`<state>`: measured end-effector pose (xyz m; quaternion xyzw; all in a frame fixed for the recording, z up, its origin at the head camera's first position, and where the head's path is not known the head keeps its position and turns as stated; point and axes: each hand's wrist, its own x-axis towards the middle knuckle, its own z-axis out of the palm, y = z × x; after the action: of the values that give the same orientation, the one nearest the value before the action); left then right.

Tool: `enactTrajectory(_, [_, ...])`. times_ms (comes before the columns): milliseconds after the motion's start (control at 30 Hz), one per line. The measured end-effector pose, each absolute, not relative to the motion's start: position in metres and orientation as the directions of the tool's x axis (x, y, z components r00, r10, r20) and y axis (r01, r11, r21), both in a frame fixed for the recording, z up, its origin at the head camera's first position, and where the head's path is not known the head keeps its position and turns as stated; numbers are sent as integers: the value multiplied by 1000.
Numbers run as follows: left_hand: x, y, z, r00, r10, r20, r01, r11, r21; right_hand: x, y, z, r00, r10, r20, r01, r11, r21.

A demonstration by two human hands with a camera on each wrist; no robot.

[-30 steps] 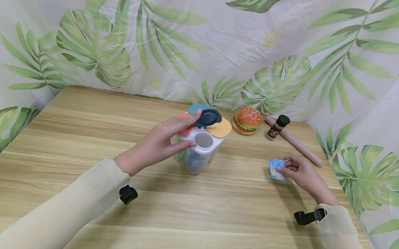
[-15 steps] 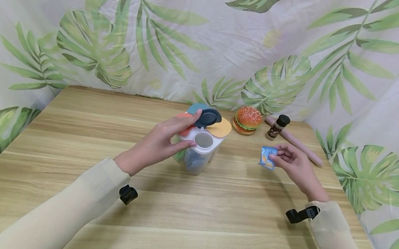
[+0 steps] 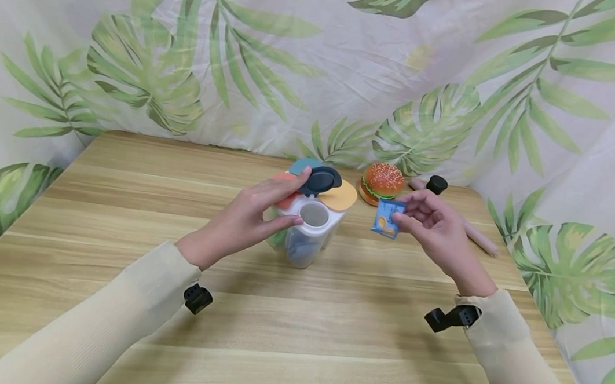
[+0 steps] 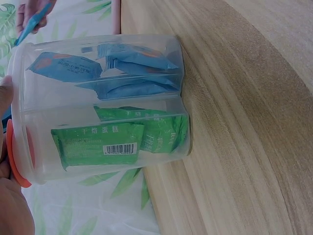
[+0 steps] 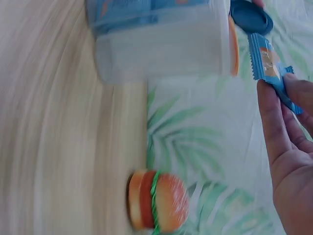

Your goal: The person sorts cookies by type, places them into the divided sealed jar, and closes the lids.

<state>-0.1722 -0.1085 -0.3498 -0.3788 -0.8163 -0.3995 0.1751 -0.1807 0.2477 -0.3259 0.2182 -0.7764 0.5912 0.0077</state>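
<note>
A clear storage container (image 3: 304, 247) stands on the table, with a round opening in its white top. Its dark lid (image 3: 319, 181) is tipped up. My left hand (image 3: 237, 229) lies over its left side, the index finger against that lid and the thumb at the opening's rim. Through the container's wall the left wrist view shows several blue packets (image 4: 132, 88) and green packets (image 4: 105, 144). To the right, my right hand (image 3: 436, 230) pinches a small blue snack packet (image 3: 387, 218) above the table, apart from the container. The right wrist view shows this packet (image 5: 269, 63) between thumb and fingers.
A toy hamburger (image 3: 383, 183) sits behind the held packet. A black-capped bottle (image 3: 436, 184) is mostly hidden by my right hand. A pinkish rod (image 3: 479, 239) lies at the right. Leaf-patterned cloth (image 3: 366, 73) hangs behind the wooden table (image 3: 289, 342).
My right hand has lifted the snack packet and carried it leftward, toward the container. My left hand and the tipped-up lid have stayed in place.
</note>
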Motion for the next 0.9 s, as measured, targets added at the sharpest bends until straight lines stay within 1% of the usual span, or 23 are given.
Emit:
enactTrajectory(233, [-170, -110, -350, -656, 482, 580, 754, 391, 527, -182, 212, -315, -857, -340, 387, -448, 121, -886])
enactTrajectory(333, [-170, -110, -350, -654, 484, 581, 756, 388, 527, -182, 199, -313, -840, -350, 415, -473, 96, -876])
enactTrajectory(500, [-171, -110, -351, -648, 490, 583, 761, 388, 520, -182, 181, -312, -813, -382, 439, -507, 93, -857])
enactTrajectory(667, [-172, -109, -350, -645, 492, 585, 764, 384, 519, -183, 167, -312, -787, -402, 467, -551, 118, -826])
enactTrajectory(900, [-173, -109, -349, -645, 492, 584, 764, 389, 515, -185, 154, -318, -765, -414, 493, -585, 127, -801])
